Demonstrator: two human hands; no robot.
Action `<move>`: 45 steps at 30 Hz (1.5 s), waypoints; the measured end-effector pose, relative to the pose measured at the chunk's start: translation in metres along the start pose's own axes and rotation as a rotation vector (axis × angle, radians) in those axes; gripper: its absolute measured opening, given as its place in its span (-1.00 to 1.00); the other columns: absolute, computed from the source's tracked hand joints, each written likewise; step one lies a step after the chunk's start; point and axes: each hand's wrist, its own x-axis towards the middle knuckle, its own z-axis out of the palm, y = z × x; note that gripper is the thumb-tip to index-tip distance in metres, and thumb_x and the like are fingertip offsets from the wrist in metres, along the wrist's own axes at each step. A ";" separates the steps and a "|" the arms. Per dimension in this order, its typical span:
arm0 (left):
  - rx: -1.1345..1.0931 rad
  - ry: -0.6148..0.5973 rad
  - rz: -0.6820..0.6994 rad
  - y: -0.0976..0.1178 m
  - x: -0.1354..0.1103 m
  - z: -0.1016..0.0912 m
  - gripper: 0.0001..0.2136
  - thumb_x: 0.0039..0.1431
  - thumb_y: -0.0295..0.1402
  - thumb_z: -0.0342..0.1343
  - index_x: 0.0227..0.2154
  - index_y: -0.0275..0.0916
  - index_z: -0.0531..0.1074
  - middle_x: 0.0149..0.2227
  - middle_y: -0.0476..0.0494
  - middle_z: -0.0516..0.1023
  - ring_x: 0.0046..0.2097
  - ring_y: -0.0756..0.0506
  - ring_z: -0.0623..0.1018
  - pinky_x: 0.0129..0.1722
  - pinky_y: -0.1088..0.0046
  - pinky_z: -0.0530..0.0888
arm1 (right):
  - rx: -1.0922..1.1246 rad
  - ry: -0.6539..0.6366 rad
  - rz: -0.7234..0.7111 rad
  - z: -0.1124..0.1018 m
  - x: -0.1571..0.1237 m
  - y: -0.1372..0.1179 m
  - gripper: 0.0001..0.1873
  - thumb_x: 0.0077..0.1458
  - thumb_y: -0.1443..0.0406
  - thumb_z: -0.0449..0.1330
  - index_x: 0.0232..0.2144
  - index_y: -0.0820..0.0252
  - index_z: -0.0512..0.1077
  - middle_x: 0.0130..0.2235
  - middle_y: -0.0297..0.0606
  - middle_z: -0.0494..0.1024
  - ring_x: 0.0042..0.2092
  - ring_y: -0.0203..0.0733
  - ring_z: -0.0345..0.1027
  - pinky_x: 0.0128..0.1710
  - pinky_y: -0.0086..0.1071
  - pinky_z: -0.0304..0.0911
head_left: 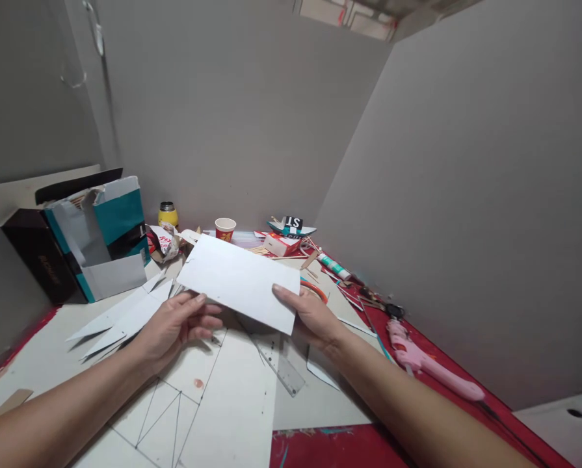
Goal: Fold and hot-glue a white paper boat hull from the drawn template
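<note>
My right hand (315,315) grips a plain white card (239,276) by its right end, with the thumb on top and the fingers underneath. The card is tilted above the worktop. At its lower left edge is my left hand (183,322), thumb tip against the edge and the other fingers loosely curled and apart below. Beneath lies a large white sheet (232,403) with ruled pencil lines and triangles. A clear ruler (288,374) rests partly under the card. Left of my left hand are pointed white cut pieces (132,312).
Torn teal and white boxes (119,227) stand at the left. Along the back are a yellow bottle (168,213), a paper cup (225,229) and a red and white box (281,244). Orange-handled scissors (316,290) and a pink glue gun (427,367) lie at the right.
</note>
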 end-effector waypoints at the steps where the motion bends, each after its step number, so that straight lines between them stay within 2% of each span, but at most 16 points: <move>1: 0.006 -0.012 -0.017 0.000 0.000 0.001 -0.83 0.21 -0.37 0.16 -0.33 -0.42 0.52 -0.29 -0.37 0.66 -0.41 -0.04 0.63 -0.45 0.59 0.57 | -0.006 -0.030 0.008 0.002 -0.002 0.002 -0.58 -0.08 0.17 0.39 -0.16 0.18 0.49 -0.18 -0.15 0.63 -0.19 -0.05 0.52 -0.17 -0.23 0.39; 4: 0.019 -0.037 -0.048 -0.001 0.001 0.000 -0.76 0.22 -0.36 0.14 -0.42 -0.49 0.54 -0.45 -0.41 0.65 -0.51 -0.02 0.60 -0.46 0.60 0.56 | -0.047 -0.095 0.044 0.005 -0.009 0.003 -0.55 -0.09 0.14 0.40 -0.14 0.18 0.48 -0.18 -0.17 0.62 -0.21 -0.09 0.51 -0.17 -0.27 0.38; 8: 0.042 -0.062 -0.039 0.000 0.002 -0.004 -0.76 0.18 -0.40 0.16 -0.54 -0.47 0.53 -0.57 -0.34 0.61 -0.57 -0.01 0.56 -0.52 0.62 0.53 | -0.042 -0.155 0.115 -0.002 -0.009 -0.015 -0.46 -0.05 -0.10 0.25 -0.24 0.24 0.54 -0.35 -0.17 0.62 -0.34 -0.12 0.48 -0.36 -0.35 0.35; 10: 0.072 -0.100 -0.047 -0.001 0.003 -0.005 -0.76 0.16 -0.41 0.17 -0.53 -0.49 0.54 -0.60 -0.34 0.59 -0.59 -0.02 0.54 -0.55 0.60 0.51 | -0.051 -0.171 0.151 -0.007 -0.007 -0.023 -0.47 -0.04 -0.09 0.24 -0.26 0.25 0.55 -0.43 -0.22 0.60 -0.42 -0.20 0.45 -0.46 -0.43 0.30; 13: 0.116 -0.156 -0.056 -0.005 0.002 -0.003 -0.77 0.13 -0.37 0.18 -0.50 -0.49 0.54 -0.58 -0.33 0.59 -0.59 -0.04 0.54 -0.57 0.55 0.50 | -0.164 -0.196 0.217 -0.007 -0.006 -0.022 -0.62 -0.10 0.07 0.35 -0.32 0.26 0.57 -0.51 -0.33 0.55 -0.57 -0.37 0.32 -0.61 -0.55 0.16; 15: 0.141 -0.172 -0.051 -0.009 0.001 -0.001 -0.77 0.13 -0.32 0.19 -0.49 -0.44 0.53 -0.56 -0.29 0.59 -0.58 -0.04 0.54 -0.56 0.54 0.50 | -0.225 -0.261 0.269 -0.001 -0.009 -0.015 -0.66 -0.15 0.15 0.40 -0.35 0.29 0.57 -0.50 -0.31 0.56 -0.56 -0.37 0.35 -0.57 -0.54 0.22; 18: 0.188 -0.201 -0.061 -0.015 -0.001 0.001 -0.72 0.14 -0.23 0.19 -0.45 -0.41 0.53 -0.53 -0.27 0.60 -0.58 -0.03 0.53 -0.58 0.54 0.48 | -0.219 -0.321 0.314 0.010 -0.016 -0.003 -0.57 -0.20 0.17 0.43 -0.27 0.32 0.57 -0.38 -0.19 0.62 -0.42 -0.24 0.48 -0.38 -0.41 0.36; 22: 0.266 -0.214 -0.069 -0.020 -0.004 0.002 -0.61 0.10 -0.11 0.21 -0.52 -0.43 0.53 -0.60 -0.27 0.56 -0.64 -0.01 0.46 -0.64 0.54 0.42 | -0.276 -0.260 0.263 0.019 -0.025 0.004 -0.55 -0.20 0.16 0.43 -0.26 0.34 0.58 -0.37 -0.18 0.62 -0.42 -0.23 0.47 -0.40 -0.40 0.35; 27: 0.331 -0.130 -0.021 -0.019 -0.004 0.001 -0.64 0.07 -0.13 0.25 -0.58 -0.38 0.47 -0.70 -0.13 0.49 -0.68 0.05 0.39 -0.68 0.62 0.34 | -0.291 -0.188 0.221 0.023 -0.029 0.011 -0.62 -0.15 0.16 0.40 -0.29 0.31 0.57 -0.34 -0.20 0.63 -0.40 -0.23 0.47 -0.39 -0.39 0.35; 31: 0.317 -0.173 -0.037 -0.018 -0.004 0.003 -0.60 0.18 -0.10 0.11 -0.54 -0.37 0.47 -0.67 -0.15 0.51 -0.69 0.03 0.40 -0.68 0.56 0.35 | -0.192 -0.167 0.198 0.028 -0.030 0.014 -0.57 -0.19 0.16 0.43 -0.26 0.31 0.56 -0.34 -0.18 0.64 -0.39 -0.20 0.49 -0.38 -0.37 0.35; 33: 0.318 -0.217 -0.052 -0.020 -0.006 0.007 -0.54 0.21 -0.06 0.05 -0.59 -0.38 0.46 -0.69 -0.17 0.49 -0.70 0.02 0.39 -0.68 0.55 0.35 | -0.127 -0.169 0.195 0.029 -0.029 0.014 -0.53 -0.21 0.14 0.45 -0.25 0.32 0.56 -0.36 -0.16 0.64 -0.40 -0.19 0.50 -0.39 -0.38 0.35; 35: 0.330 -0.241 -0.057 -0.023 -0.010 0.010 -0.51 0.19 -0.02 0.06 -0.63 -0.37 0.43 -0.73 -0.15 0.45 -0.71 0.05 0.36 -0.70 0.58 0.30 | -0.052 -0.172 0.213 0.029 -0.029 0.014 -0.54 -0.17 0.12 0.43 -0.26 0.35 0.57 -0.39 -0.14 0.64 -0.43 -0.20 0.49 -0.39 -0.37 0.36; 38: 0.362 -0.249 -0.054 -0.029 -0.018 0.015 -0.52 0.10 0.05 0.13 -0.59 -0.34 0.42 -0.73 -0.05 0.41 -0.73 0.08 0.31 -0.75 0.62 0.21 | 0.029 -0.188 0.258 0.029 -0.029 0.016 -0.57 -0.09 0.14 0.40 -0.23 0.34 0.57 -0.36 -0.10 0.65 -0.42 -0.17 0.51 -0.35 -0.32 0.39; 41: 0.395 -0.234 -0.049 -0.031 -0.023 0.016 -0.53 0.08 0.07 0.13 -0.58 -0.32 0.40 -0.69 -0.01 0.41 -0.72 0.07 0.31 -0.76 0.60 0.22 | -0.021 -0.189 0.283 0.032 -0.030 0.019 -0.56 -0.12 0.18 0.43 -0.18 0.31 0.57 -0.32 -0.10 0.65 -0.38 -0.14 0.53 -0.35 -0.35 0.39; 45: 0.396 -0.205 -0.029 -0.029 -0.026 0.017 -0.57 0.10 0.04 0.12 -0.51 -0.31 0.42 -0.64 0.02 0.42 -0.67 0.08 0.31 -0.72 0.60 0.23 | -0.118 -0.115 0.258 0.037 -0.035 0.018 -0.56 -0.12 0.17 0.44 -0.19 0.28 0.57 -0.32 -0.13 0.66 -0.35 -0.13 0.53 -0.35 -0.35 0.40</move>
